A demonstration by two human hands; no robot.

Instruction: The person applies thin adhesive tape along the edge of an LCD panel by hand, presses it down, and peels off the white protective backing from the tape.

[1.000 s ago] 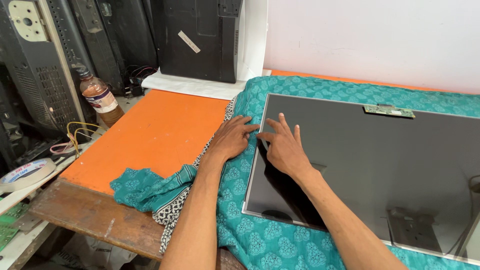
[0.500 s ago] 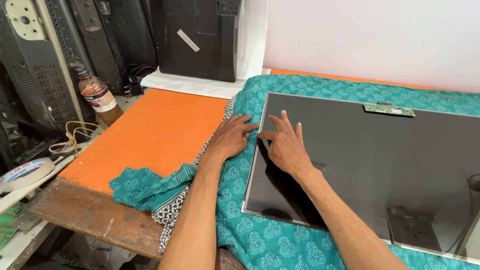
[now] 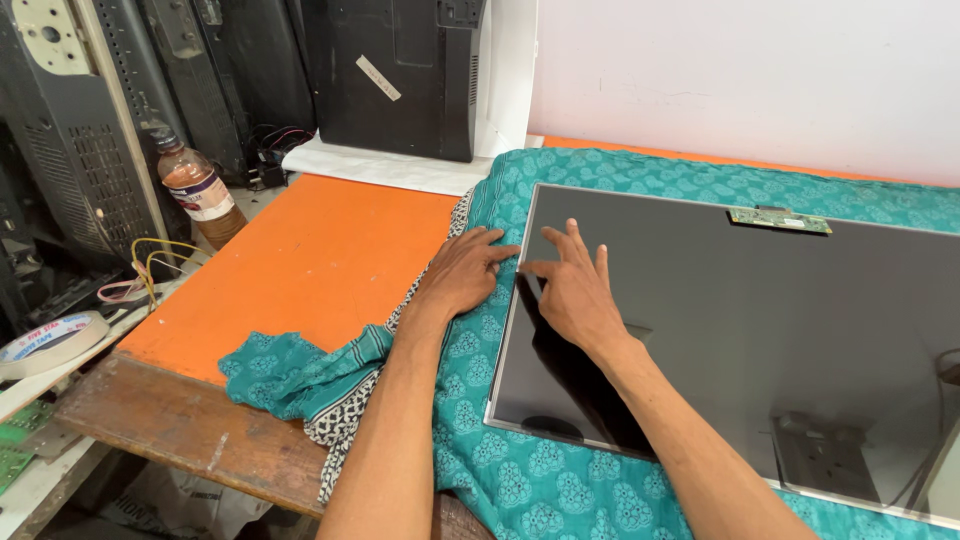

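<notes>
A large dark glossy display panel (image 3: 760,320) lies flat on a teal patterned cloth (image 3: 520,470) spread over an orange table (image 3: 300,260). My left hand (image 3: 462,272) rests flat on the cloth, fingertips at the panel's left edge. My right hand (image 3: 572,290) lies palm down on the panel near that same edge, fingers spread. Neither hand holds anything. A small green circuit strip (image 3: 779,219) sits at the panel's far edge.
A brown bottle (image 3: 199,188) stands at the table's left. Black monitor backs and casings (image 3: 395,70) lean against the back and left. A roll of tape (image 3: 48,343) and yellow wires (image 3: 150,265) lie at lower left. A white wall (image 3: 750,70) is behind.
Both hands stay at the panel's left edge, almost still; the view has shifted only a little.
</notes>
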